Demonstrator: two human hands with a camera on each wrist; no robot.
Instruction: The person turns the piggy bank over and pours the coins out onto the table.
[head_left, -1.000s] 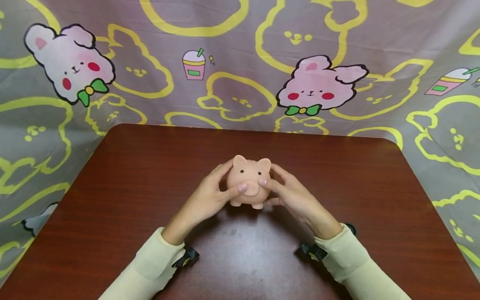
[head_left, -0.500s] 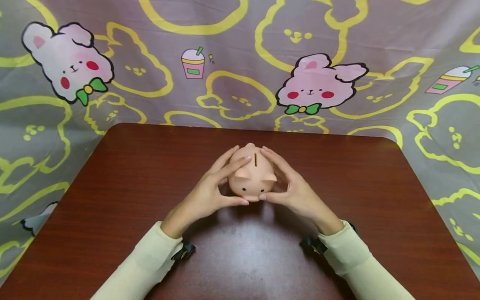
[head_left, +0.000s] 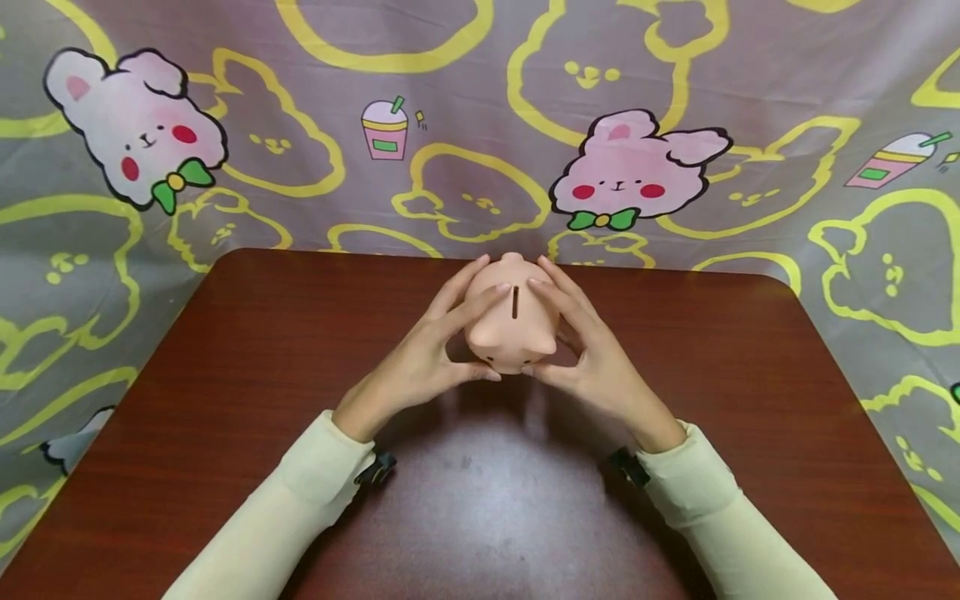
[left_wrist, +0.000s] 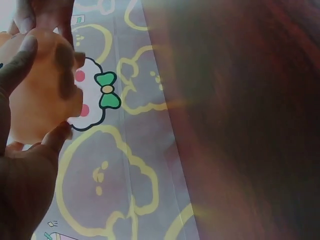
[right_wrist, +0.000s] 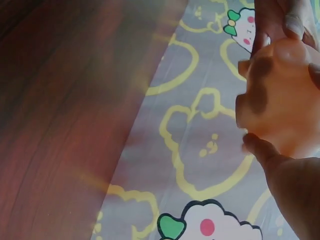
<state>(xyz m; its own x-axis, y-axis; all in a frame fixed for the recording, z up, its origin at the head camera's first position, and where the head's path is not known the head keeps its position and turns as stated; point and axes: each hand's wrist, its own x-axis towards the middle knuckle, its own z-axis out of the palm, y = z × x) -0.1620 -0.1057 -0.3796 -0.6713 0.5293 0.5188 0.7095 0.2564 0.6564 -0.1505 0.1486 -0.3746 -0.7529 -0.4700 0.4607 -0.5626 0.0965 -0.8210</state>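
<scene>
Since the earlier frame, both hands had lifted the piggy bank [head_left: 513, 320] higher and farther from the body, tipping its snout down so the coin slot faced up. It hung above the far middle of the table [head_left: 225, 433], clear of the wood. Left hand [head_left: 420, 367] grasped its left side, fingers curled over the back and thumb under the snout. Right hand [head_left: 596, 362] gripped the other side likewise, before the rabbit-print cloth [head_left: 750, 100]
</scene>
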